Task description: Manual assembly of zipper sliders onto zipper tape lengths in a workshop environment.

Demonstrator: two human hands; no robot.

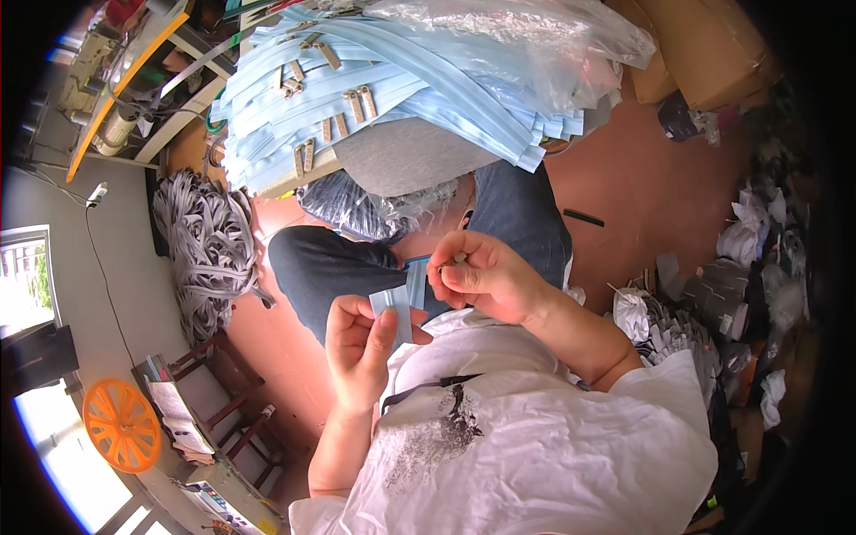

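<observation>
My left hand (358,348) is closed on the end of a light blue zipper tape (390,305), with the thumb pressed against its face. More of the same tape shows behind, between my two hands. To the right and slightly higher, my right hand (489,278) pinches a small metallic piece (459,259) between thumb and fingertips. It looks like a zipper slider, though the fingers cover most of it. Ahead, many light blue zipper tapes (401,67) lie piled on a work surface. Several brass-coloured zipper pulls (354,106) rest on them, mostly in pairs.
Grey cloth (415,156) covers the near edge of the work surface; clear plastic sheeting (526,36) lies over the tapes. Grey strips (205,241) are heaped at the left. An orange wheel (122,425) stands lower left. Cardboard boxes (704,45) and bagged scraps (664,330) sit at the right.
</observation>
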